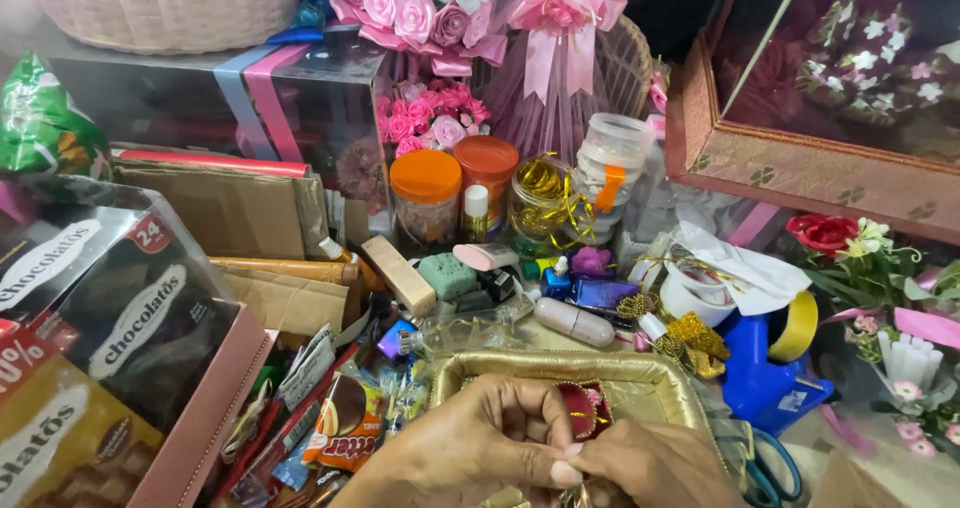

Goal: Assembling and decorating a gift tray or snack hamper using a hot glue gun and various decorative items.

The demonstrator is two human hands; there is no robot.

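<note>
Fixing a red ornament [580,411] over a gold tray [660,383].
Left hand [470,448] and right hand [655,463] pinching it; next needs steady fingertips.

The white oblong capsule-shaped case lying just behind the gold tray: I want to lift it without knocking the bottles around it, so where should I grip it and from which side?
Probably across the middle of the white capsule case, pinching its long sides from above. It lies flat and slanted, and small bottles crowd its far side.
</note>
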